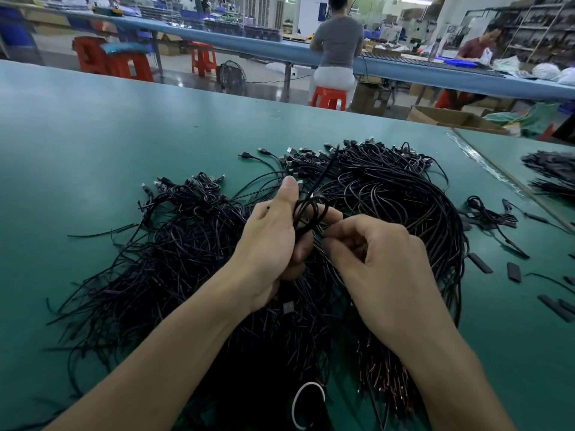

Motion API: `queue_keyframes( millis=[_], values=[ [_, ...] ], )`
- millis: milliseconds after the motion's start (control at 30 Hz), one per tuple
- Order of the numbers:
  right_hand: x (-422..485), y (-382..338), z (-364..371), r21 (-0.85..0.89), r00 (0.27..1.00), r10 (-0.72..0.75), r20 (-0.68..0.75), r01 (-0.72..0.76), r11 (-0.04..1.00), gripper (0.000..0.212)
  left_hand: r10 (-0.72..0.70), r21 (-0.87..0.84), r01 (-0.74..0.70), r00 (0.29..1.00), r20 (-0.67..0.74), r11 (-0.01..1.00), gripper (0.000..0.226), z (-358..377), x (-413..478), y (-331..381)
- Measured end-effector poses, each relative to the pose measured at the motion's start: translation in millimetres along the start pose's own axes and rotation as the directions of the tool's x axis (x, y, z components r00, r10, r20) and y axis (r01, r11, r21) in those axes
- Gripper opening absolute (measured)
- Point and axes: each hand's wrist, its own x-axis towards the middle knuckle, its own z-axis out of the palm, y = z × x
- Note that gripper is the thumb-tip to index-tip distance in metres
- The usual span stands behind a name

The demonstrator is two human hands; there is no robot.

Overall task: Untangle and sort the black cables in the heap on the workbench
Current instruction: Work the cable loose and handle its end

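We're mid-untangle: our left hand [273,237], thumb up, is wrapped tight round a loop [311,209] of cable held just above the heap [389,194] on the workbench [124,135]. Our right hand [382,262], fingers curled in, looks pinched on a strand of that loop. Next move probably needs a gentle pull to free one end without dragging the rest.

Factory assembly hall, evenly lit.
Green workbench [93,126] in front; long blue bench [249,46] across behind it, red plastic stools [203,59], floor fan [232,75] on glossy grey floor [193,74], cardboard boxes [448,118] right, metal shelving [535,29] far right, seated person in grey top [339,42].
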Motion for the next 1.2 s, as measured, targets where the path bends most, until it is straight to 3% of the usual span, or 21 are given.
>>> queue_keyframes(
  millis=[167,233,333,433,567,667,733,800,867,1000,1200],
  values=[
    [-2,-5,6,-0.209,0.987,-0.141,0.071,0.153,0.966,0.015,0.046,0.05,-0.039,0.99,-0.136,0.998,0.074,4,1,-3],
    [-2,-4,5,-0.318,0.97,-0.212,0.116,0.238,0.918,0.019,0.13,0.172,-0.102,0.978,-0.163,0.98,0.074,4,2,-8],
    [-1,-2,3,-0.35,0.954,-0.26,0.146,0.296,0.889,0.019,0.2,0.346,-0.143,0.97,-0.136,0.927,0.067,2,3,-11],
    [-4,-4,6,-0.318,0.945,-0.3,0.133,0.328,0.89,0.023,0.159,0.401,-0.09,0.977,-0.144,0.912,0.066,-2,7,-13],
    [-5,-4,9,-0.369,0.937,-0.321,0.14,0.35,0.861,0.007,0.061,0.375,-0.003,0.988,-0.142,0.927,0.065,-4,9,-15],
    [-2,1,8,-0.36,0.911,-0.386,0.144,0.412,0.837,0.006,-0.145,0.214,0.158,0.987,-0.072,0.964,0.067,-4,5,-14],
    [-1,3,7,-0.336,0.886,-0.446,0.125,0.461,0.821,0.004,-0.301,0.082,0.299,0.954,0.01,0.951,0.065,-5,3,-10],
    [0,4,5,-0.329,0.869,-0.482,0.113,0.49,0.807,0.015,-0.396,0.026,0.396,0.91,0.125,0.918,0.052,-5,1,-5],
    [1,5,3,-0.307,0.853,-0.51,0.107,0.517,0.799,0.025,-0.432,0.022,0.439,0.873,0.227,0.898,0.039,-6,-1,-3],
    [4,9,-1,-0.26,0.836,-0.547,0.045,0.539,0.801,0.02,-0.474,0.016,0.495,0.821,0.319,0.869,0.067,-1,-4,1],
    [8,17,-3,-0.129,0.878,-0.478,0.0,0.474,0.871,0.012,-0.425,-0.009,0.491,0.762,0.489,0.871,0.077,-3,-9,14]
  ],
)
